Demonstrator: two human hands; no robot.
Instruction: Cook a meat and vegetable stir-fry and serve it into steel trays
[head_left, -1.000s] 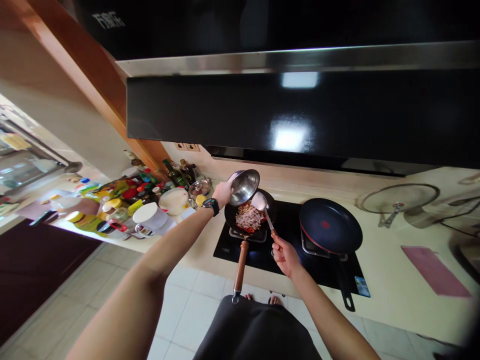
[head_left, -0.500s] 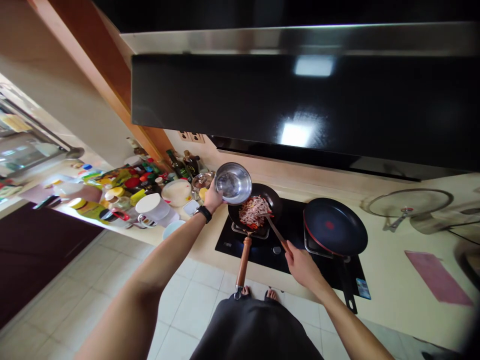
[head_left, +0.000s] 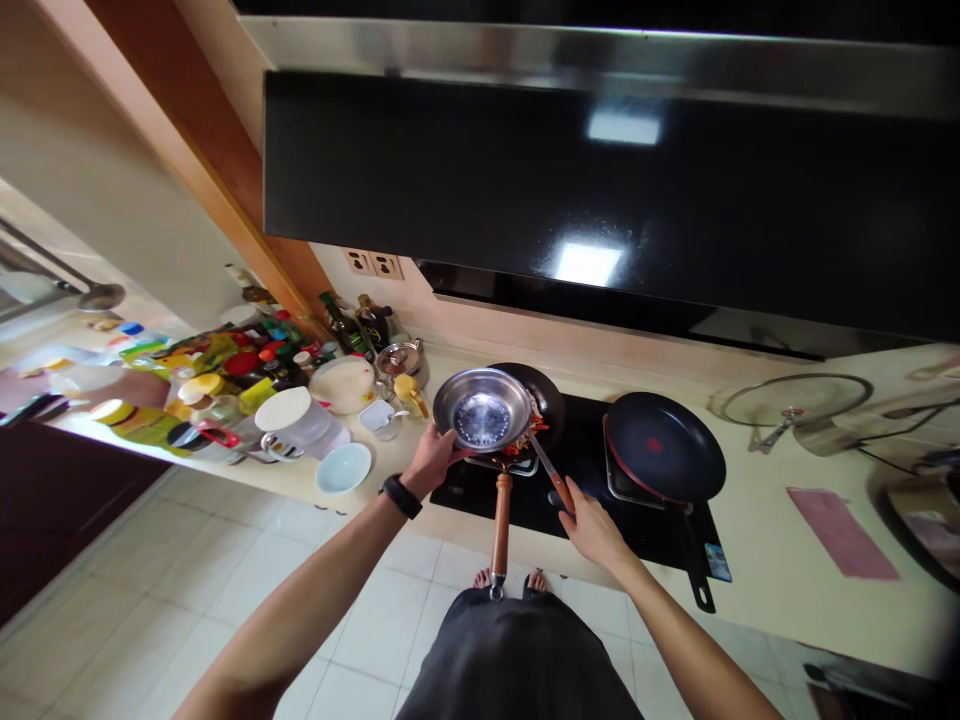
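Observation:
My left hand (head_left: 433, 460) grips the rim of a shiny metal bowl (head_left: 482, 412), whose open side faces me over the wok. Only clear shine and a few small droplets show inside it. Below and behind the bowl, the dark wok (head_left: 551, 385) rests on the left burner, its wooden handle (head_left: 501, 520) pointing toward me. Shredded food (head_left: 537, 422) with orange-red strips is partly visible in the wok; the bowl hides the rest. My right hand (head_left: 591, 522) is closed round the wooden handle of a spatula (head_left: 551, 468), whose far end reaches into the food.
A flat frying pan (head_left: 663, 445) sits on the right burner of the black stove (head_left: 480, 490). Bottles and jars crowd the left counter, with a pale blue bowl (head_left: 343, 468) near its edge. A glass lid (head_left: 795, 400) and a pink cloth (head_left: 842, 532) lie at right. The range hood (head_left: 450, 170) overhangs.
My left hand has brought the metal bowl lower and to the right, so it now covers much of the wok. My right hand has moved slightly left with the spatula. The view has shifted slightly.

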